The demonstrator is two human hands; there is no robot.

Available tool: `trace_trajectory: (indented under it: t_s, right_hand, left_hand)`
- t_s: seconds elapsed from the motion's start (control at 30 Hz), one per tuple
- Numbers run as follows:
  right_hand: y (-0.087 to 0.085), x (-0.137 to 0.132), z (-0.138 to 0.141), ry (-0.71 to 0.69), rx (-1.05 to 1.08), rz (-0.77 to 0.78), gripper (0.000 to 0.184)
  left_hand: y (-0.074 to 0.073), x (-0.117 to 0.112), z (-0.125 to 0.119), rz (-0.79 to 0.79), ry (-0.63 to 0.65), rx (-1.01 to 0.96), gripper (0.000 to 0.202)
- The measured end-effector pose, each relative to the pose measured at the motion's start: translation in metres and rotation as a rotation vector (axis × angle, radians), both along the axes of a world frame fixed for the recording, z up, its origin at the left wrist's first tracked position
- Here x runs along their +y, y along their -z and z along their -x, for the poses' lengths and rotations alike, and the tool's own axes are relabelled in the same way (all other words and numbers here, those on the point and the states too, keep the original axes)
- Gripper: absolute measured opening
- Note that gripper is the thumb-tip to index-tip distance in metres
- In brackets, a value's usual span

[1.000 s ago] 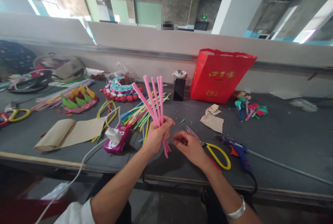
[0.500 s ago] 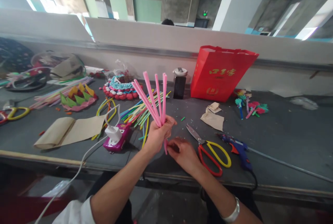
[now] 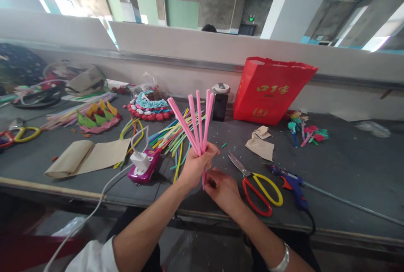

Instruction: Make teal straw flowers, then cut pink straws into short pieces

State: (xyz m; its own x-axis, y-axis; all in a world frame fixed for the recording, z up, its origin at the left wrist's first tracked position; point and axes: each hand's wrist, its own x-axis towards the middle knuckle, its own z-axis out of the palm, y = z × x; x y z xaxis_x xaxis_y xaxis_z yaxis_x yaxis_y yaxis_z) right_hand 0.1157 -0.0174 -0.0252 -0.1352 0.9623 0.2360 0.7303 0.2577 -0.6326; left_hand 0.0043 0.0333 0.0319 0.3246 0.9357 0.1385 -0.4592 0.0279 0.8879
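My left hand (image 3: 196, 165) is closed round a bundle of several pink sticks (image 3: 197, 120) that fan upward above the dark table (image 3: 347, 166). My right hand (image 3: 222, 190) sits just below it, fingers curled and pinching the sticks' lower ends. Scissors (image 3: 257, 184) with one red and one yellow handle lie just right of my right hand. Behind the bundle, a heap of coloured sticks (image 3: 172, 137) lies on the table.
A blue glue gun (image 3: 292, 183) lies right of the scissors. A purple power strip (image 3: 145, 166) with a white plug sits left of my hands, brown paper (image 3: 85, 156) further left. A red bag (image 3: 271, 91), dark bottle (image 3: 220, 103) and craft flowers (image 3: 148, 108) stand behind.
My right hand moved left from beside the scissors to under my left hand and took the sticks' lower ends. The pink sticks drew closer together and stand more upright.
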Motion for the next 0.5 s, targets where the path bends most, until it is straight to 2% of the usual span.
trace_trajectory:
  t_s: [0.13, 0.3, 0.4, 0.43, 0.5]
  right_hand:
    - [-0.001, 0.0, -0.002, -0.021, 0.011, 0.025, 0.015]
    - [-0.012, -0.001, -0.014, -0.059, 0.093, 0.096, 0.01]
    - [-0.015, -0.004, -0.013, -0.052, 0.174, 0.128, 0.027]
    - [-0.013, -0.005, -0.012, -0.058, 0.202, 0.12, 0.026]
    - [-0.009, -0.006, -0.008, -0.072, 0.236, 0.065, 0.013]
  left_hand:
    - [-0.002, 0.0, -0.001, 0.004, -0.011, 0.0, 0.025]
    - [-0.003, -0.001, -0.001, 0.003, -0.024, 0.025, 0.027]
    - [-0.002, -0.003, -0.003, 0.02, -0.027, 0.039, 0.029]
    - [-0.002, -0.003, -0.005, 0.027, -0.021, 0.035, 0.029]
    - [-0.002, -0.005, -0.008, 0.042, 0.001, 0.017, 0.03]
